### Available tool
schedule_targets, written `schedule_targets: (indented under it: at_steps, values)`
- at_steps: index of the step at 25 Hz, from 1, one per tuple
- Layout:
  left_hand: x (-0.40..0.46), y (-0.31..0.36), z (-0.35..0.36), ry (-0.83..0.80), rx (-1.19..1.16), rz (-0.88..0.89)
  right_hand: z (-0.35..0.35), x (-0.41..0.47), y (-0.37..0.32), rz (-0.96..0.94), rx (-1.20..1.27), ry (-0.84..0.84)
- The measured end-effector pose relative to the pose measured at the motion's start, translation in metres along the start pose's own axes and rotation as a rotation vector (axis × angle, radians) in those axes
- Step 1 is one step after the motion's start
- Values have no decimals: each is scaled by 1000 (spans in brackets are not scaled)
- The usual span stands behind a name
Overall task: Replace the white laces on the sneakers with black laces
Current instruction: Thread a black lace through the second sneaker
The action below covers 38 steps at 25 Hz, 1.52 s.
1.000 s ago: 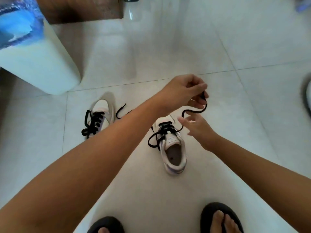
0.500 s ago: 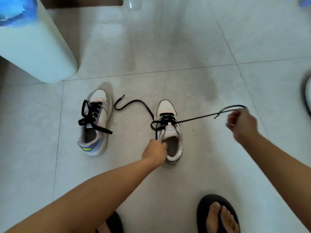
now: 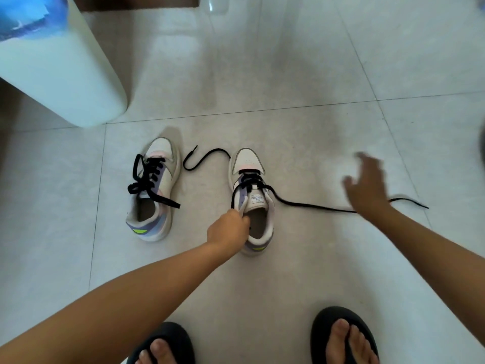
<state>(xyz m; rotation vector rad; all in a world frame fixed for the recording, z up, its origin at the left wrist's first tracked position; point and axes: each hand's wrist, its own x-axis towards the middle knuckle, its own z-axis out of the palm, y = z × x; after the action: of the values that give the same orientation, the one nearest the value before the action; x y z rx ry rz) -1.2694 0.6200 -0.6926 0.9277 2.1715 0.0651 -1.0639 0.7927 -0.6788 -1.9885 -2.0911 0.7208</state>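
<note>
Bare forearms without sleeves; black open-toed sandals (image 3: pixel 343 334) on both feet.

two white sneakers (image 3: pixel 157 190), black laces (image 3: pixel 301 204) trailing loose

Single head-worn wide-angle view, looks steeply down and forward at the tiled floor (image 3: pixel 301 279) from standing or bent height. Landmark: right sneaker (image 3: pixel 252 200), about frame centre, mid distance. Second sneaker (image 3: pixel 154 190) just left of it. Person's sandalled feet (image 3: pixel 343 337) at bottom edge, nearer the camera than the landmark. Both forearms enter from the bottom corners and reach toward it; left hand (image 3: pixel 228 229) at its heel opening, right hand (image 3: pixel 367 187), motion-blurred, to its right. White bin (image 3: pixel 60 69) up-left, beyond it. Strong barrel distortion at edges. No second view, no overlap.
</note>
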Motion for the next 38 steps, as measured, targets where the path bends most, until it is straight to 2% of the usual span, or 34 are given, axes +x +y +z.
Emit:
schedule_targets:
  at_steps: [1, 2, 3, 6, 8, 11, 15, 16, 19, 21, 26, 30, 34, 38]
  values:
    - [-1, 0, 0, 14, 27, 24, 16, -9, -26, -169, 68, -233]
    - [-4, -1, -1, 33, 64, 51, 30, -18, -47, -231, 121, -440]
    - [-6, -1, -2, 52, 99, 78, 39, -25, -63, -235, 154, -574]
    - [-11, -4, -7, 110, 126, 123, 48, -30, -82, -153, 216, -773]
    - [-15, -8, -15, 141, 142, 136, 42, -31, -83, -152, 300, -835]
    - [-23, -12, -30, 191, 214, 218, 31, -38, -89, -289, 324, -738]
    - [-43, -6, -55, 195, 142, 233, -5, -49, -104, -366, 313, -727]
    - [-51, -5, -62, 196, 114, 230, -20, -48, -105, -368, 317, -777]
    - [-80, -5, -84, 222, 69, 237, -65, -51, -107, -311, 519, -1080]
    - [-96, -5, -96, 236, 34, 232, -85, -60, -111, -267, 615, -1175]
    - [-125, 2, -114, 249, -103, 216, -108, -82, -127, -436, 525, -1063]
    - [-135, 0, -119, 279, -64, 222, -111, -85, -128, -356, 632, -1042]
    - [-136, -1, -121, 323, -54, 242, -110, -90, -133, -349, 612, -1016]
    - [-107, -10, -99, 276, -206, 130, -96, -82, -122, -419, 408, -758]
